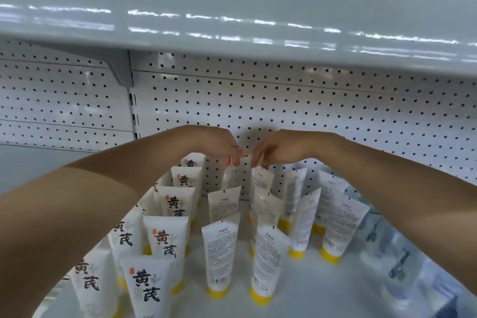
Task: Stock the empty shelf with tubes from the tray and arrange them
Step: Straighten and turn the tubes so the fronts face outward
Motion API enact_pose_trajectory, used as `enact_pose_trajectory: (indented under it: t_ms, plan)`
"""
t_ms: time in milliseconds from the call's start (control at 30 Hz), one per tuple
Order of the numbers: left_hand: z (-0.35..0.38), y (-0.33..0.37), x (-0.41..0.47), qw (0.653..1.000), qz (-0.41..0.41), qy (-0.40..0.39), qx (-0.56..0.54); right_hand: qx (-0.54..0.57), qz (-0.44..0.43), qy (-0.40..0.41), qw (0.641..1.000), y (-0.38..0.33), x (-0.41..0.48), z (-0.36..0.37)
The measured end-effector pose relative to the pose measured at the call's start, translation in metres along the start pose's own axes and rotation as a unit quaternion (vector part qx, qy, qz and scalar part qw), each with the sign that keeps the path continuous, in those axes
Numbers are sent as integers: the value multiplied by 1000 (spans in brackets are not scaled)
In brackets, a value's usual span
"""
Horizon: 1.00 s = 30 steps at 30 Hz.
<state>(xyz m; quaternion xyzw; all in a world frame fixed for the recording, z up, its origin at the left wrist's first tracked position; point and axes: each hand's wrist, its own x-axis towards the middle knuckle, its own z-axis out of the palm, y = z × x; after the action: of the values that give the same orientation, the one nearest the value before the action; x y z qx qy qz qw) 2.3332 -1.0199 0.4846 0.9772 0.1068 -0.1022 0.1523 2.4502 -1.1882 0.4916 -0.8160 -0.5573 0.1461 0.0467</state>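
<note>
Several white tubes with yellow caps stand cap-down in rows on the white shelf [309, 292]. The left rows show large black characters, as on the nearest front tube [148, 289]; the middle and right rows show their printed backs. At the back of the shelf my left hand [216, 146] pinches the top edge of a rear tube [229, 175]. Right beside it, my right hand [278, 148] pinches the top edge of the neighbouring rear tube [262, 179]. Both tubes stand upright against the pegboard. The tray is out of view.
A white pegboard back panel [335, 116] closes the rear. The glossy shelf above [232, 13] overhangs the hands, with a bracket [121, 70] at left. A blurred object with dark markings [397, 263] lies at the shelf's right end.
</note>
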Motion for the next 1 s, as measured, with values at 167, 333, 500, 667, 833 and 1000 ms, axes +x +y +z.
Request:
enact_pose_trajectory:
  t_ms: [167, 333, 500, 667, 833, 1000]
  plan:
    - [3, -9, 5, 997, 57, 26, 43, -61, -9, 41, 997, 5, 7, 5]
    - [8, -12, 18, 990, 60, 102, 80, -94, -14, 110, 989, 8, 16, 12]
    - [5, -15, 27, 981, 29, 164, 98, -102, 9, 138, 985, 13, 25, 12]
    - [3, -16, 32, 974, 9, 193, 114, -115, 45, 145, 982, 18, 35, 9]
    - [8, -15, 32, 968, 5, 210, 139, -124, 47, 155, 979, 16, 43, 10]
    - [10, -15, 29, 966, -1, 220, 139, -129, 50, 144, 980, 15, 43, 10]
